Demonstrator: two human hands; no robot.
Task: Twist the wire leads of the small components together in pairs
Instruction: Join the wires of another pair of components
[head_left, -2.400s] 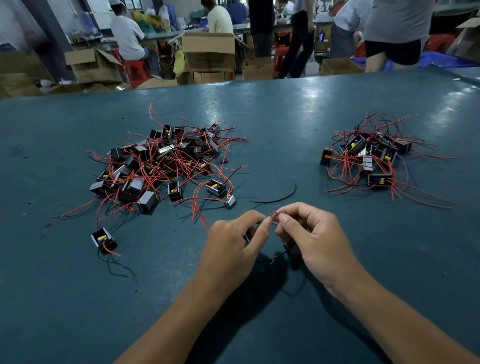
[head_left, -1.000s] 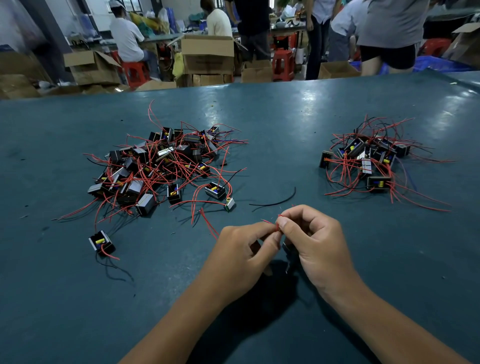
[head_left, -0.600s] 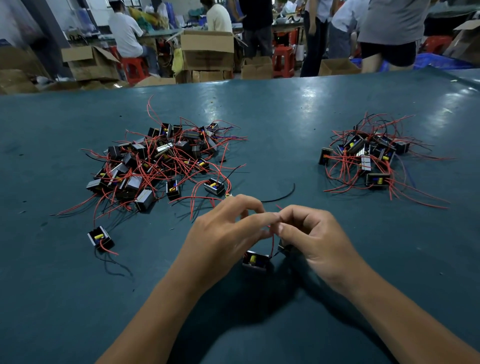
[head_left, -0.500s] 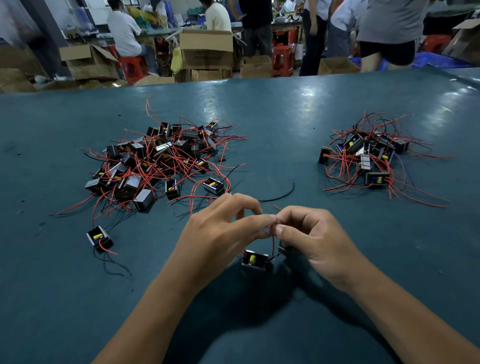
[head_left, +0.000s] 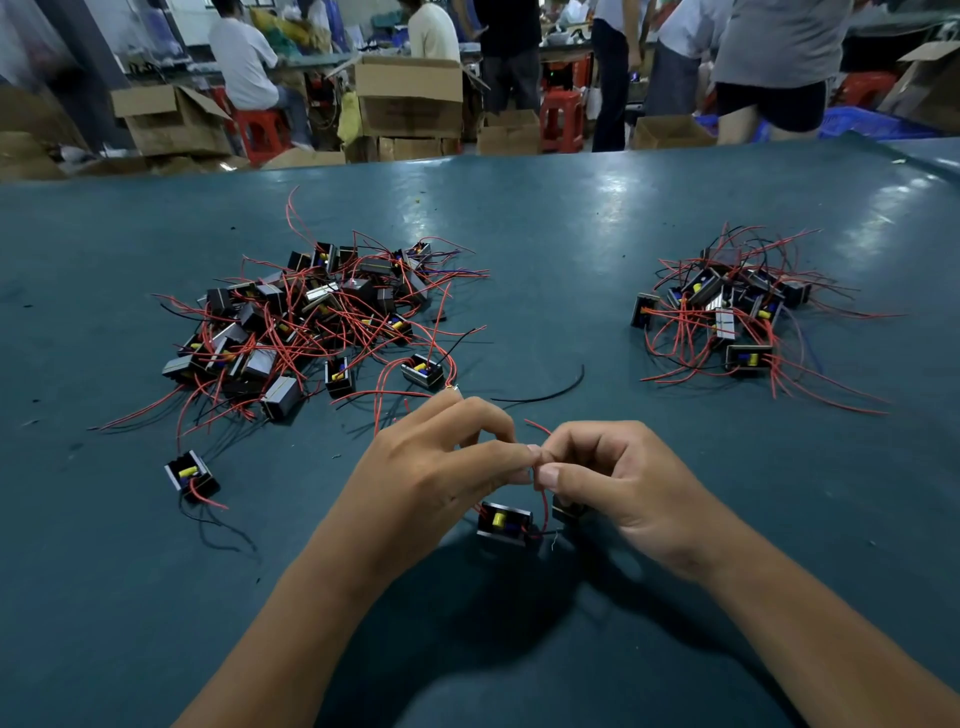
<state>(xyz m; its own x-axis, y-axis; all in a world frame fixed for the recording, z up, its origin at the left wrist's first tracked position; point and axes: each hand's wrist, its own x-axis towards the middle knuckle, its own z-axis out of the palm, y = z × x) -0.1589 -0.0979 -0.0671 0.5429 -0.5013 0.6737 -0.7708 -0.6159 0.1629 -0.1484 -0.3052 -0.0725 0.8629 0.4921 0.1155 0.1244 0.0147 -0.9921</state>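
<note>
Nearest to us, both forearms reach in over the dark teal counter (head_left: 519, 675). Just beyond them a small black box-shaped component with a yellow core (head_left: 504, 522) hangs or rests beneath our hands, we cannot tell which, and a second dark component (head_left: 567, 512) sits half hidden under the right palm. Our left hand (head_left: 441, 467) and right hand (head_left: 613, 473) meet above these two; the thumb and forefinger tips of each are pinched tight on the thin red wire leads (head_left: 544, 506) that rise from the components, and the remaining fingers curl loosely.

To the left, a lone black component with a red lead (head_left: 191, 475) lies apart on the counter. Just past our hands a loose curved black wire (head_left: 550, 393) lies between two heaps. The large pile of black components with tangled red leads (head_left: 311, 317) spreads on the left, and a smaller pile of the same parts (head_left: 727, 312) sits well apart on the right.

Beyond the counter's far edge stand open brown cardboard boxes (head_left: 410, 93), red plastic stools (head_left: 561, 119) and several people (head_left: 244, 57), seated or standing.
</note>
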